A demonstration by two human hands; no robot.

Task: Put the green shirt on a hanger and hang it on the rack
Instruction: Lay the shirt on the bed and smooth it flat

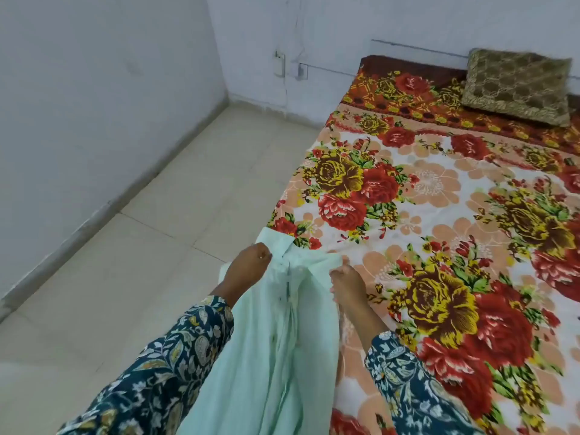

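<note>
The pale green shirt (276, 340) hangs lengthwise between my two hands, over the left edge of the bed. Its collar end points away from me and its body drops down toward the bottom of the view. My left hand (248, 271) grips the shirt's upper left part near the collar. My right hand (346, 285) pinches the fabric at the upper right. The button placket runs down the middle between my hands. No hanger and no rack are in view.
A bed with a flowered red, yellow and peach sheet (439, 199) fills the right side. An olive patterned pillow (518, 86) lies at its far end. Beige floor tiles (175, 221) stretch to the left, bounded by white walls (94, 89) with a socket (279, 62).
</note>
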